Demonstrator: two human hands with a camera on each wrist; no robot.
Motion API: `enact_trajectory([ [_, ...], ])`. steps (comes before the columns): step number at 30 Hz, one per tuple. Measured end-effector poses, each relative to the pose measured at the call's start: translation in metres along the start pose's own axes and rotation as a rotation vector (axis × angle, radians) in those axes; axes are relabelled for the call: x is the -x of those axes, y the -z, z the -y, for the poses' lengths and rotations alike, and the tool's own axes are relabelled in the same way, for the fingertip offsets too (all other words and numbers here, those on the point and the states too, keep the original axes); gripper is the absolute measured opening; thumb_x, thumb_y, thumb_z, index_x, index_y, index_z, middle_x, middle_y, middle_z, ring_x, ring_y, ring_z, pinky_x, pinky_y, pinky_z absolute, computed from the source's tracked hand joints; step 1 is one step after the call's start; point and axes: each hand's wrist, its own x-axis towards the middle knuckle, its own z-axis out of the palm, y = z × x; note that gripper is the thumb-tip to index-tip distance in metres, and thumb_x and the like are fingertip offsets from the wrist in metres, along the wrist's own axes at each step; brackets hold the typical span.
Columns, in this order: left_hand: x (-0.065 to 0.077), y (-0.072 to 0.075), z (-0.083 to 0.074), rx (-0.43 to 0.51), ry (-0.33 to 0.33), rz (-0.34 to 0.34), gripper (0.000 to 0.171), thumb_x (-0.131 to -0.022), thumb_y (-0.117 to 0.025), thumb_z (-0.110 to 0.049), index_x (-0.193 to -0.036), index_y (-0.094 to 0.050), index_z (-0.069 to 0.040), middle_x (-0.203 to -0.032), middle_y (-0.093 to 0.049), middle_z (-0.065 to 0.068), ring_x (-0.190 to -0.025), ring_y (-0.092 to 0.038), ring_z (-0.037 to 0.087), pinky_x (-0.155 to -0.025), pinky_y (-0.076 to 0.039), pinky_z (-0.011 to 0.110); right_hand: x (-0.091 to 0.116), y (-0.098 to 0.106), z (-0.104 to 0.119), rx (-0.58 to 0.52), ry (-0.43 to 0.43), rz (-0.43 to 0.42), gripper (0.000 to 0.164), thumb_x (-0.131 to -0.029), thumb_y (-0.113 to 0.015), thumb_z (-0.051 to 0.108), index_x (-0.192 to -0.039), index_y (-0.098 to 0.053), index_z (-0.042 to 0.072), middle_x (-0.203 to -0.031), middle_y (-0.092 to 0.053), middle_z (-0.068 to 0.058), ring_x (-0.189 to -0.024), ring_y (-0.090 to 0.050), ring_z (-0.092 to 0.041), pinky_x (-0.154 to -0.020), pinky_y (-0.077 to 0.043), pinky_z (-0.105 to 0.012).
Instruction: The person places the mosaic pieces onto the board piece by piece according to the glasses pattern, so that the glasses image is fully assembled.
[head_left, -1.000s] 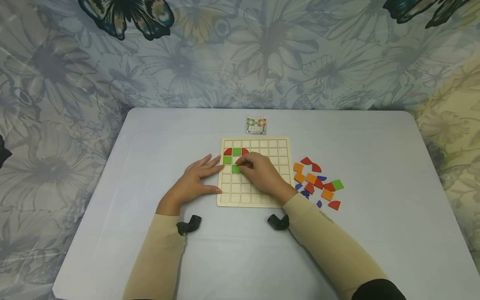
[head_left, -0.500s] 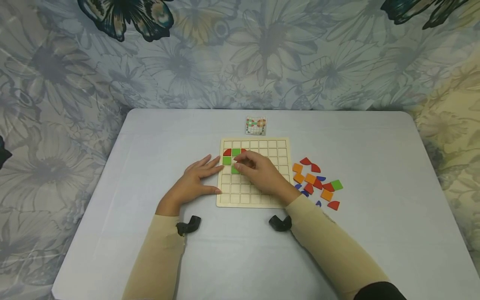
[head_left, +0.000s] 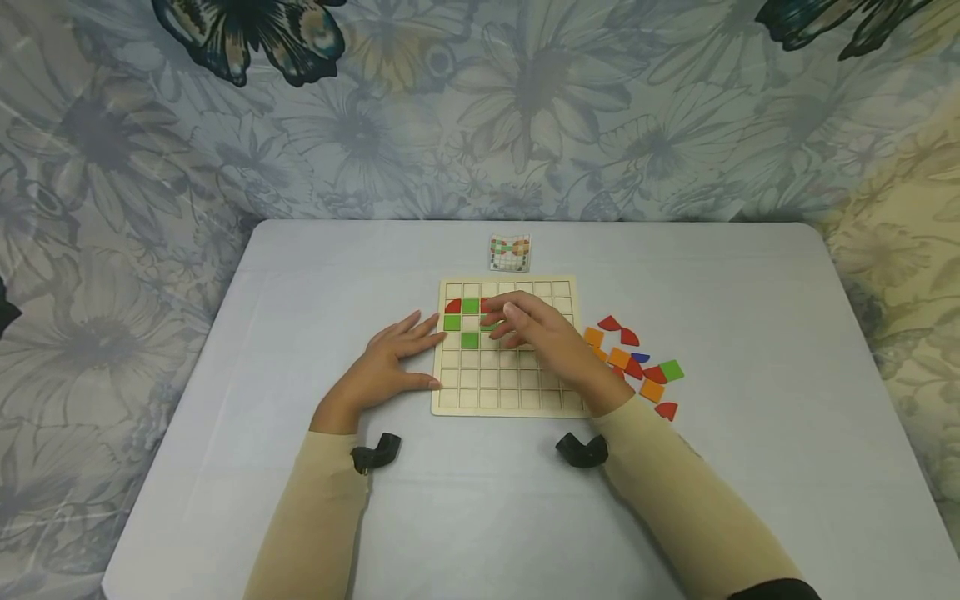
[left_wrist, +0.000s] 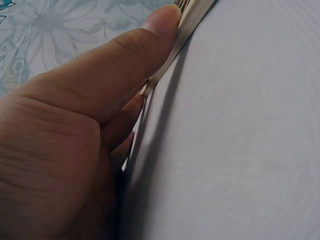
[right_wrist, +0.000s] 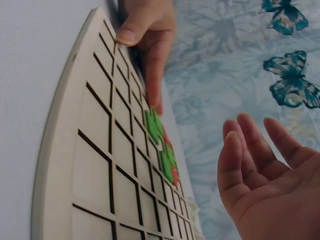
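Observation:
A wooden grid board (head_left: 487, 402) lies on the table. My left hand (head_left: 386, 358) rests at its left edge, fingers spread; in the left wrist view the thumb (left_wrist: 164, 19) touches the board's edge. Over the board's upper middle hovers my right hand (head_left: 555, 346), fingers loosely bent and holding nothing, as the right wrist view of that hand (right_wrist: 275, 185) confirms. Several green squares (head_left: 470, 340) sit in cells around one bare cell, the rightmost partly covered by my fingers. A red quarter-round piece (head_left: 453, 307) fills the upper left corner; another red piece (head_left: 484, 306) is mostly hidden.
Right of the board lie loose pieces: orange squares (head_left: 652, 391), red quarter-rounds (head_left: 666, 410), a blue half-round (head_left: 640, 357) and a green square (head_left: 671, 369). A small pattern card (head_left: 510, 252) lies beyond the board. A patterned cloth wall (head_left: 450, 133) rises behind the table.
My right hand has loosened from a pinch and drawn back to the right, uncovering part of a green square. It now hides more of the loose blue pieces. The left hand stays put.

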Motion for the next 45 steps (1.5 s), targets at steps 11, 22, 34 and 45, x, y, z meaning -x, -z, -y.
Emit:
enact_trajectory([
  [11, 0.000, -0.002, 0.001, 0.006, 0.015, -0.001, 0.087, -0.086, -0.095, -0.042, -0.162, -0.055, -0.024, -0.173, -0.030, -0.016, -0.164, -0.009, 0.013, -0.130, -0.005, 0.053, 0.024, 0.028, 0.004, -0.099, 0.072, -0.016, 0.064, -0.118, -0.032, 0.044, -0.151, -0.053, -0.007, -0.137, -0.062, -0.023, -0.121, -0.059, -0.048, -0.098, -0.054, -0.048],
  [22, 0.000, -0.001, 0.000, 0.007, 0.001, -0.004, 0.088, -0.086, -0.095, -0.043, -0.162, -0.055, -0.025, -0.173, -0.030, -0.016, -0.164, -0.010, 0.013, -0.130, -0.005, 0.052, 0.044, 0.058, -0.005, -0.179, 0.139, -0.093, 0.068, -0.118, -0.035, 0.052, -0.151, -0.053, -0.004, -0.136, -0.060, -0.029, -0.121, -0.060, -0.042, -0.101, -0.049, -0.045],
  [34, 0.000, -0.002, 0.002, 0.015, 0.017, -0.008, 0.087, -0.085, -0.095, -0.044, -0.161, -0.056, -0.026, -0.173, -0.030, -0.018, -0.164, -0.009, 0.011, -0.130, -0.006, 0.052, 0.060, 0.085, -0.014, -0.176, 0.093, -0.249, 0.069, -0.117, -0.038, 0.051, -0.152, -0.052, -0.007, -0.135, -0.062, -0.029, -0.122, -0.057, -0.044, -0.104, -0.047, -0.048],
  [45, 0.000, -0.002, 0.002, 0.006, 0.012, -0.005, 0.087, -0.086, -0.095, -0.042, -0.162, -0.055, -0.025, -0.173, -0.030, -0.017, -0.164, -0.009, 0.011, -0.131, -0.005, 0.050, 0.069, 0.105, -0.026, -0.012, 0.012, -0.376, 0.057, -0.118, -0.035, 0.046, -0.155, -0.056, 0.009, -0.140, -0.058, -0.027, -0.130, -0.053, -0.041, -0.111, -0.044, -0.041],
])
